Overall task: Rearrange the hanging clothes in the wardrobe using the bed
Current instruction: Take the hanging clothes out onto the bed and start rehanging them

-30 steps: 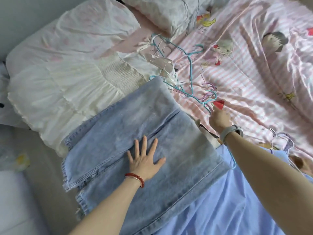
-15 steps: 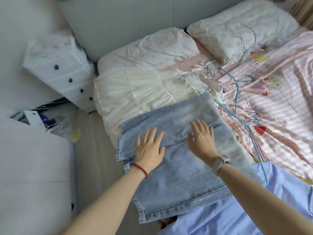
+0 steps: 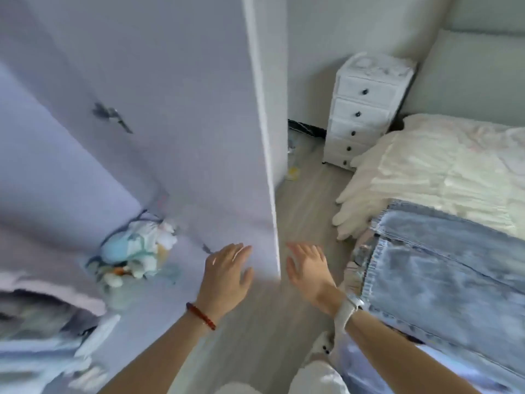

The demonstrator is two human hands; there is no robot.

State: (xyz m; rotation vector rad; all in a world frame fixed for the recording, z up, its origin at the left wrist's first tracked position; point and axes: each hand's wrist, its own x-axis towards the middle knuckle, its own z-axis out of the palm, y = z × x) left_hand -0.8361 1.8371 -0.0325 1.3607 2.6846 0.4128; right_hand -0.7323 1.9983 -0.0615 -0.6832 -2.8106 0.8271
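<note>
Folded light blue jeans (image 3: 443, 268) lie on the bed at the right, partly over a cream white dress (image 3: 426, 177). A light blue garment (image 3: 369, 365) lies under the jeans at the bottom right. The white wardrobe door (image 3: 170, 109) stands open at the left and centre, its edge facing me. My left hand (image 3: 227, 274), with a red bead bracelet, hovers empty in front of the door's lower part, fingers straight. My right hand (image 3: 309, 271), with a watch on the wrist, hangs empty over the floor beside the bed, fingers relaxed.
A white chest of drawers (image 3: 363, 109) stands by the wall beside the bed. Clothes and a pale blue bundle (image 3: 133, 245) show blurred at the lower left, inside the wardrobe area. Grey wood floor (image 3: 306, 194) runs between door and bed.
My head has turned left from the bed towards the wardrobe. Both hands have lifted off the jeans and now hang empty in front of me.
</note>
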